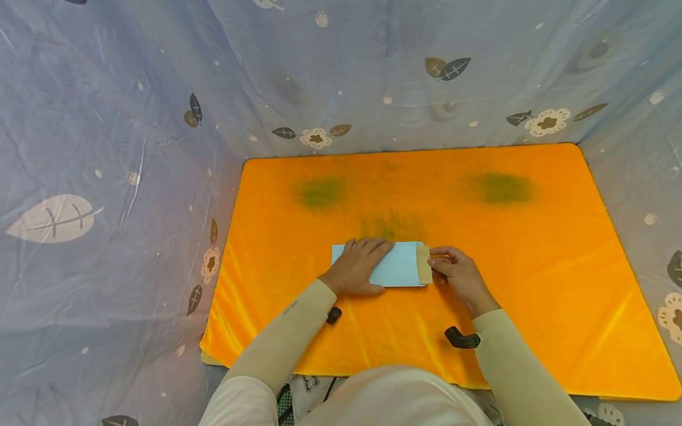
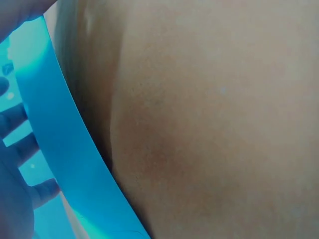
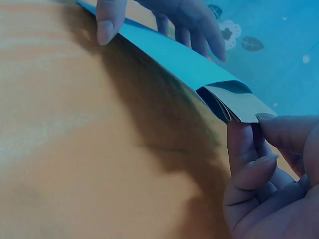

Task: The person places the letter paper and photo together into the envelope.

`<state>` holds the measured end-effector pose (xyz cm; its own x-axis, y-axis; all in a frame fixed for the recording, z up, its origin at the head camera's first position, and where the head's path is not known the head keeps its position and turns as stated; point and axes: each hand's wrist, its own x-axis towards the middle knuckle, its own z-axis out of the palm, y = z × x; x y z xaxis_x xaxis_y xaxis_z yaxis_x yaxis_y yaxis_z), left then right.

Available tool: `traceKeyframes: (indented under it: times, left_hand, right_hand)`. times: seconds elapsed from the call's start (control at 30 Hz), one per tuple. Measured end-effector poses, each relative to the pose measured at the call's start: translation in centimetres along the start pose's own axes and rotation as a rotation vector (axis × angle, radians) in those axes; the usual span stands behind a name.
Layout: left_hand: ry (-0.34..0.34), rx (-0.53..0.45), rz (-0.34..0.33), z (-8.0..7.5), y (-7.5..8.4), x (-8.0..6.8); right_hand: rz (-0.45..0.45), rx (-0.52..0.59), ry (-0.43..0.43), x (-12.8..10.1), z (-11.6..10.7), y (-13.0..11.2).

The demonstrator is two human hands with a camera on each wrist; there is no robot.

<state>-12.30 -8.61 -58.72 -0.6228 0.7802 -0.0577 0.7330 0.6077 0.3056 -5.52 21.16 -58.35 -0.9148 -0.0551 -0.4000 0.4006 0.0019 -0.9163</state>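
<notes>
A light blue envelope [image 1: 398, 266] lies lengthwise in front of the person, above the orange cloth. My left hand [image 1: 358, 270] spans its left part and holds it, thumb at the near edge and fingers over the far edge. Out of the envelope's right end sticks a tan folded paper [image 1: 424, 265], its layers visible at the mouth in the right wrist view. My right hand [image 1: 459, 278] pinches the outer edge of this paper between thumb and fingers. How far the paper reaches inside the envelope is hidden. In the left wrist view the blue envelope [image 2: 75, 129] crosses in front of several fingers.
An orange cloth [image 1: 559, 266] covers the table, with dark greenish patches toward the back. Patterned grey-blue curtains [image 1: 362, 71] surround it on the left, back and right. Black wrist-worn pieces show beside both forearms.
</notes>
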Motion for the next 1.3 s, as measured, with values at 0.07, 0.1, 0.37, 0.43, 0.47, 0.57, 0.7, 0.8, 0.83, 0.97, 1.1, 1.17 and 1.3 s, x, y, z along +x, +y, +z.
traceKeyframes:
  times: [0.07,0.1,0.37,0.43,0.47,0.57,0.7,0.8,0.83,0.97,1.1,1.17,1.3]
  left_hand:
    - [-0.001,-0.003,0.005,0.0,0.0,0.1]
    - [-0.002,-0.004,0.007,0.0,0.0,0.1]
    - [0.004,-0.038,0.021,0.1,0.1,0.0]
    - [0.007,-0.037,0.022,0.1,0.0,0.0]
    - [0.008,-0.036,0.023,0.1,0.0,-0.1]
    - [0.012,-0.022,0.021,0.1,0.0,-0.1]
    - [-0.002,0.005,0.004,0.3,-0.1,-0.2]
    - [0.001,0.009,-0.001,0.3,-0.3,-0.2]
    - [0.005,0.008,0.000,0.3,-0.3,-0.2]
    - [0.025,-0.002,0.017,0.2,-0.3,-0.3]
    - [0.035,-0.016,0.027,0.1,-0.2,-0.3]
    - [0.039,-0.025,0.030,0.1,-0.1,-0.3]
    - [0.047,-0.034,0.040,0.2,0.0,-0.2]
  right_hand:
    - [0.005,-0.001,-0.001,0.0,-0.1,0.0]
    - [0.007,0.000,-0.003,0.0,-0.2,0.0]
    - [0.005,-0.021,0.017,-0.1,0.3,-0.4]
    - [-0.002,-0.035,0.026,-0.2,0.4,-0.4]
    - [-0.007,-0.045,0.025,-0.2,0.5,-0.4]
    - [-0.009,-0.052,0.020,-0.2,0.5,-0.4]
    - [-0.008,-0.045,0.018,-0.2,-0.1,-0.1]
    - [-0.003,-0.023,0.019,-0.2,-1.0,0.2]
    - [0.002,-0.006,0.018,-0.2,-1.2,0.3]
    - [0.029,0.062,-0.008,0.0,-2.0,0.9]
    - [0.037,0.125,-0.033,0.2,-1.9,1.1]
    - [0.029,0.139,-0.043,0.3,-1.6,1.1]
    - [0.027,0.146,-0.049,0.5,-0.9,1.0]
